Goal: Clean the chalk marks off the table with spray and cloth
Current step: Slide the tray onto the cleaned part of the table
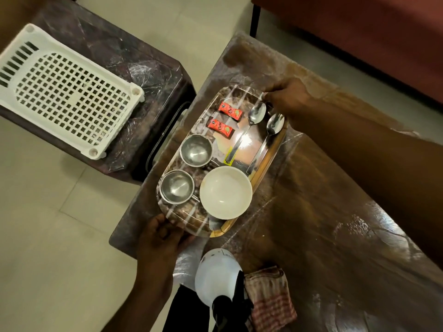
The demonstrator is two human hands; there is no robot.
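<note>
Brown surface (311, 188) with a loaded tray (275, 149) held at both ends.
Left hand (163, 236) has its fingers clamped on the tray's near end and right hand (287, 99) on its far end. The tray's long axis runs along the surface's left edge. The white spray bottle (217, 276) is at the near edge, black trigger head toward the person, with the checked cloth (271, 298) just beside it on the right.

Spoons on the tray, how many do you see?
2. One spoon lies on the tray, bowl end toward the right hand; the second spoon lies parallel beside it, nearer the tray's wooden rim. None seems hidden.
</note>
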